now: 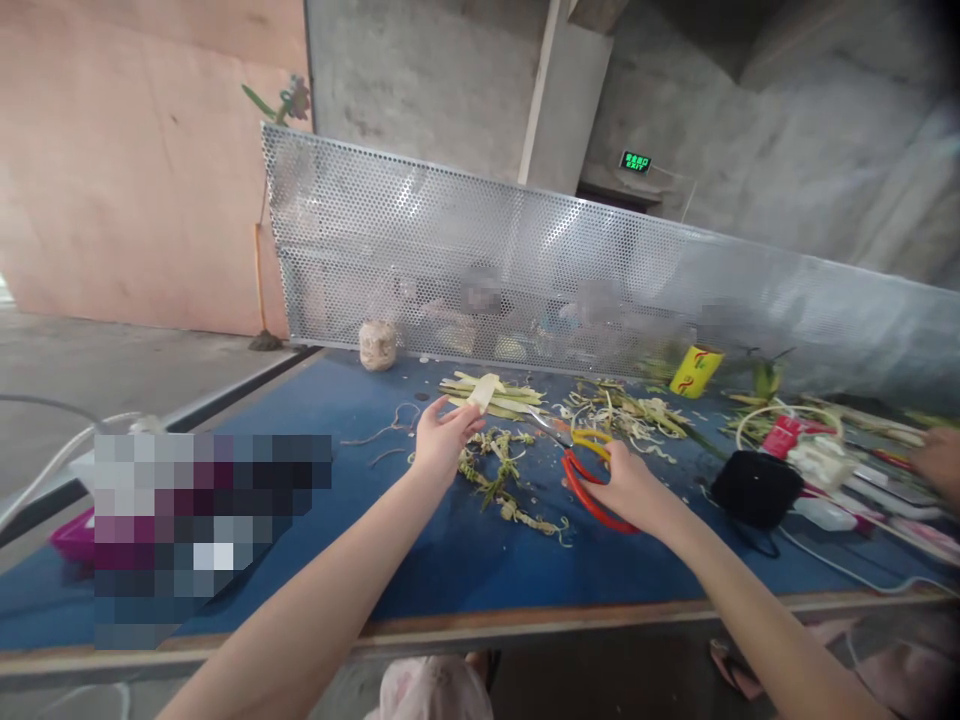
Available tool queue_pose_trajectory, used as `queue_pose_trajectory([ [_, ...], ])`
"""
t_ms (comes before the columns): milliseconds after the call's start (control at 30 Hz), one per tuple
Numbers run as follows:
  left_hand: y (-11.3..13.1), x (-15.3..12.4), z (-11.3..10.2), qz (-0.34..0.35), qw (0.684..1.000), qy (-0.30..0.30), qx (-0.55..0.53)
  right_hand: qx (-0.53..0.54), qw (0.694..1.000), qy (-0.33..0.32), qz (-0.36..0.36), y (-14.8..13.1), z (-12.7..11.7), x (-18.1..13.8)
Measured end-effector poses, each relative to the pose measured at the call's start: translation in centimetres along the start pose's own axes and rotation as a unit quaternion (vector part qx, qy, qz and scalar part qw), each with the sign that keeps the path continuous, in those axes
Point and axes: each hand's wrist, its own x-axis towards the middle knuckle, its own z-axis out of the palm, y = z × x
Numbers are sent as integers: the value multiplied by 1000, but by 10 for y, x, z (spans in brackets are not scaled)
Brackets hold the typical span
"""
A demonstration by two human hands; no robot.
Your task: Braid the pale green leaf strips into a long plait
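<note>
Between the fingers of my left hand (444, 437) is a pale, flat plant strip (487, 391), held up over the table. My right hand (628, 482) grips a pair of scissors (579, 485) with one red and one yellow handle. Their blades point left toward the strip and do not touch it. Behind my left hand lies a pile of pale green strips (517, 402). Below the scissors' tips, curly plant trimmings (499, 470) are scattered on the blue tabletop (360, 560).
A perforated metal screen (450, 250) closes off the table's back. More plant scraps (630, 412), a yellow can (696, 370) and a black pouch (756, 488) are on the right, where another person's hand (939, 455) shows. A wrapped jar-like object (377, 345) stands back left.
</note>
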Motion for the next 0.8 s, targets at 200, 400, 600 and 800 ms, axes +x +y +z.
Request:
queue_pose_trajectory([
  [200, -2, 0, -1, -8, 1000, -8, -10, 38, 999, -14, -24, -19, 1, -17],
  [400, -3, -4, 0, -25, 999, -36, -9, 68, 996, -42, -28, -37, 3, -19],
  [600, -8, -2, -3, -34, 998, -57, -2, 79, 993, -79, -29, -38, 9, -13],
  [800, -12, 0, -5, -44, 997, -68, -7, 62, 994, -69, -52, -42, 14, -12],
])
